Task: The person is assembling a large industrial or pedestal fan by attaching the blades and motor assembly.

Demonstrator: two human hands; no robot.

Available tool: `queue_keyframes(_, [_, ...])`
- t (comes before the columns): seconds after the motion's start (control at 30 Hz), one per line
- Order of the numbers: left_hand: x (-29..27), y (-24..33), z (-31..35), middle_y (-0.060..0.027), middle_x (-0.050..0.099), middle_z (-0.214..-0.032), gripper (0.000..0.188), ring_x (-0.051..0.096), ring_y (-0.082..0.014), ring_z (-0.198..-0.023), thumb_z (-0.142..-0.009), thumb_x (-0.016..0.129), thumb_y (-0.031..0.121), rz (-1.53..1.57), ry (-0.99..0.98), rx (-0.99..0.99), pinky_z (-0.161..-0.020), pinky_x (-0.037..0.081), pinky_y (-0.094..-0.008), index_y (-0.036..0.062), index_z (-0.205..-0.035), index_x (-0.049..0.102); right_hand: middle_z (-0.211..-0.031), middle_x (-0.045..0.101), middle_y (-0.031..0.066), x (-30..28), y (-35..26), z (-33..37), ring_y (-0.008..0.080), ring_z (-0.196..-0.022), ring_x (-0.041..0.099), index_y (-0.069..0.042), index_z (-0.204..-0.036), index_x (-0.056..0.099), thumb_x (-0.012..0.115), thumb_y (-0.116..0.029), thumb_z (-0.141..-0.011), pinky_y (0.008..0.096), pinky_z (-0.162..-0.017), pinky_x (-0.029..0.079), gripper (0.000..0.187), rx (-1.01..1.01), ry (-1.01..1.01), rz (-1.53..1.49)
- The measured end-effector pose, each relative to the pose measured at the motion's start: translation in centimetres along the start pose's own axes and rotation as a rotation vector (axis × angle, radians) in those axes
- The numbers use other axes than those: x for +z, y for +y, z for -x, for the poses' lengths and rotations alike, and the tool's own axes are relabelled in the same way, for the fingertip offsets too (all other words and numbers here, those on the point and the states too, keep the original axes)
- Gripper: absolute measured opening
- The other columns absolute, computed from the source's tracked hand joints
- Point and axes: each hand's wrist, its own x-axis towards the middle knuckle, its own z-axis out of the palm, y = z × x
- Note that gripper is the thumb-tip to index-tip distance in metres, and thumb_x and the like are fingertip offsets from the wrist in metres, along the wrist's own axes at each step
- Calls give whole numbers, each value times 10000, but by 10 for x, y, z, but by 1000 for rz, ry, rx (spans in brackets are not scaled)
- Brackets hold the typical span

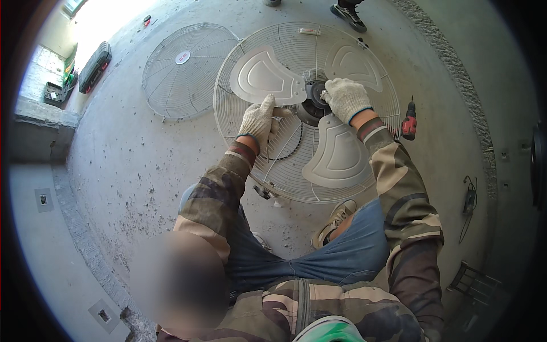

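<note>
A large round fan lies on the floor before me, its wire guard (228,122) beneath three grey metal blades. My left hand (258,122), in a knitted white glove, grips the lower edge of the upper-left fan blade (265,71), one finger or thumb resting on it. At the dark centre hub (310,114), my gloved right hand (347,99) has its fingers curled in; whatever they hold is hidden. The other blades, the lower one (336,154) and the upper-right one (354,65), spread out from the hub.
A second round wire guard (162,77) lies at the left. Right of the fan stands a red and black cordless drill (409,122). Tool cases (96,67) are by the left wall. Another person's shoe (350,17) shows at the top. A small stepladder (473,282) is at lower right.
</note>
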Motion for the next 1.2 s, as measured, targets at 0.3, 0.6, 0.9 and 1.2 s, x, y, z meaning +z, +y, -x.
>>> queue_keyframes(0.3, [-4,-9,-4,-71,685,-793,459,371,-77,-461,-1059,500,436,-84,9,32,-389,325,-248,8,-1036,663,-998,736,122,-5,-12,-6,303,-976,714,-101,-987,738,600,-421,-957,476,-852,562,350,78,-22,2])
queue_keyframes(0.6, [-5,-4,3,-73,680,-764,467,371,-72,-447,-1054,510,446,-136,-8,-4,-387,324,-245,11,-1006,673,-1032,740,128,-12,-9,-8,337,-1009,707,-96,-1102,726,564,-500,-968,485,-896,551,455,32,-95,31])
queue_keyframes(0.9, [-5,-6,2,-33,589,-657,494,356,-76,-438,-1055,505,456,-126,9,27,-391,309,-247,6,-977,693,-1154,701,137,-20,-8,-4,312,-1113,668,-114,-1168,672,550,-443,-990,469,-921,542,394,15,-102,21])
queue_keyframes(1.2, [-1,-5,1,-6,528,-601,504,347,-77,-436,-1053,498,465,-124,34,29,-395,320,-251,11,-972,702,-1168,690,165,-21,2,-7,357,-1071,679,-70,-1161,659,636,-394,-951,476,-914,552,387,284,-161,-241])
